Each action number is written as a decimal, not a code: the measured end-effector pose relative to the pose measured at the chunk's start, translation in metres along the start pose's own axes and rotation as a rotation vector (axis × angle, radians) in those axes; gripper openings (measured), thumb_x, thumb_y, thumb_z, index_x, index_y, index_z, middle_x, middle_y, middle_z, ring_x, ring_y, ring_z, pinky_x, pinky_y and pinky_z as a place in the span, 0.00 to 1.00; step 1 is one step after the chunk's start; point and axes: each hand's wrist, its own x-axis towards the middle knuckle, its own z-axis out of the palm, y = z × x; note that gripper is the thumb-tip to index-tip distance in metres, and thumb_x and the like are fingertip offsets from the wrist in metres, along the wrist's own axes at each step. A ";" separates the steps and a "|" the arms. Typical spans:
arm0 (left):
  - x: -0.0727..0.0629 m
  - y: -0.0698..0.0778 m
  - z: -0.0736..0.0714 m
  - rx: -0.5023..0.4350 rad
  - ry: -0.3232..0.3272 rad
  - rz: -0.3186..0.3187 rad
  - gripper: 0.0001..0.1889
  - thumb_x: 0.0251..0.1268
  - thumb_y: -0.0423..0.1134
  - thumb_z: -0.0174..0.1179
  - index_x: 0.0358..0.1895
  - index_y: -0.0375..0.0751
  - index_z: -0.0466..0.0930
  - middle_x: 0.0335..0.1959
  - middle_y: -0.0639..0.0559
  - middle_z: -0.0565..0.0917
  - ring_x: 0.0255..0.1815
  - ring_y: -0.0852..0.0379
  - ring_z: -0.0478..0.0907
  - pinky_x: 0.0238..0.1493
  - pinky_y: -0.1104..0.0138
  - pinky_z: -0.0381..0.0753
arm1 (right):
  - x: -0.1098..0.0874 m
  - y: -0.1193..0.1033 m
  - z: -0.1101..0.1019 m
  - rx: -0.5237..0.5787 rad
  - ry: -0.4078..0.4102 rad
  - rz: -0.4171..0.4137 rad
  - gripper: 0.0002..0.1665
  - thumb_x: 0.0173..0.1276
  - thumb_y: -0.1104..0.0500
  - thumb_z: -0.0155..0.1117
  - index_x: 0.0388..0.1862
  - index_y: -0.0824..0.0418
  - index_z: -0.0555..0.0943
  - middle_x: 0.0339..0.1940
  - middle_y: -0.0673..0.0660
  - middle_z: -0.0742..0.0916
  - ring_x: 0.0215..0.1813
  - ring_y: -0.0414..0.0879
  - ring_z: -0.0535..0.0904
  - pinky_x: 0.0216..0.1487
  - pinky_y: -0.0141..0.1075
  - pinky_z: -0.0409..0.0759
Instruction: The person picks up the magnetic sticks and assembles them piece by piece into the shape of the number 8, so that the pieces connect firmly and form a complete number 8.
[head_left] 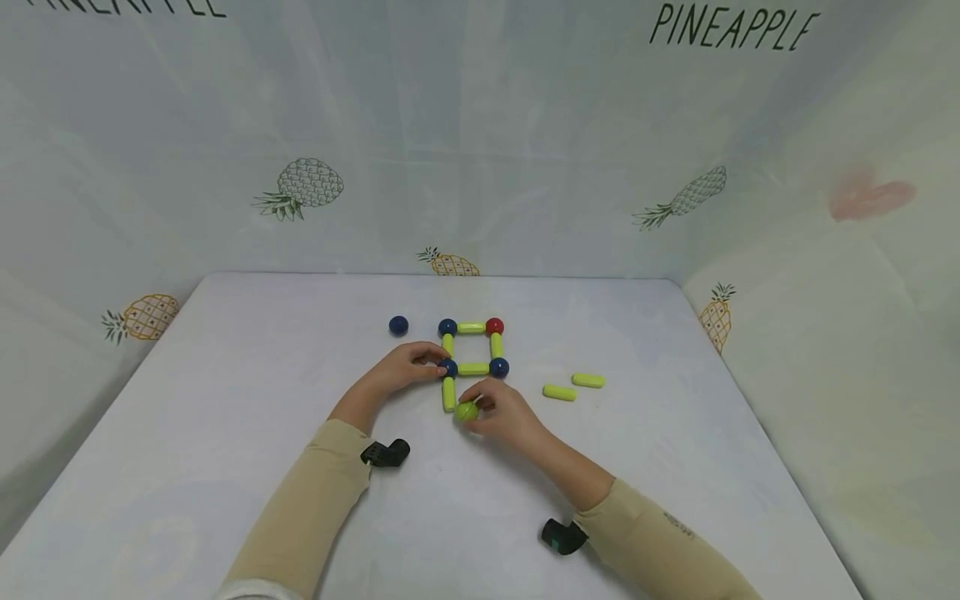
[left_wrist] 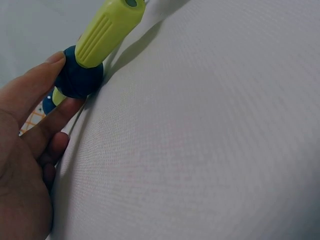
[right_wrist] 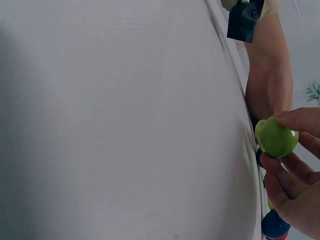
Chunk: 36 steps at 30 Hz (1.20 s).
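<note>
On the table a square of lime-green rods has a red ball (head_left: 495,327) at its far right corner and blue balls at the others. My left hand (head_left: 401,369) pinches the near left blue ball (head_left: 448,367) between thumb and fingers. From that ball one more rod (head_left: 448,395) points towards me; its grey end shows in the left wrist view. Between thumb and fingertips, my right hand (head_left: 504,410) holds a green ball (right_wrist: 276,137), just right of that rod's near end.
Two loose lime-green rods, a nearer one (head_left: 559,392) and a farther one (head_left: 588,381), lie right of the square. A single blue ball (head_left: 398,326) sits to its left. Behind the white table (head_left: 645,333) hangs a pineapple-print cloth (head_left: 480,125).
</note>
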 end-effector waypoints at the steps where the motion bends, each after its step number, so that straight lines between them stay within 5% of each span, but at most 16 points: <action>1: 0.000 0.000 0.000 -0.003 0.000 0.000 0.16 0.64 0.40 0.66 0.54 0.41 0.81 0.49 0.49 0.82 0.53 0.50 0.75 0.60 0.53 0.69 | 0.000 0.000 0.001 -0.002 -0.005 0.001 0.19 0.54 0.69 0.75 0.46 0.60 0.83 0.45 0.52 0.82 0.48 0.49 0.80 0.50 0.38 0.79; 36: 0.000 -0.001 0.000 0.014 0.005 0.011 0.15 0.64 0.39 0.66 0.53 0.40 0.82 0.50 0.49 0.81 0.53 0.51 0.74 0.58 0.55 0.70 | 0.006 -0.002 0.015 -0.081 -0.049 0.010 0.19 0.55 0.64 0.76 0.46 0.58 0.83 0.41 0.48 0.81 0.42 0.43 0.77 0.44 0.34 0.77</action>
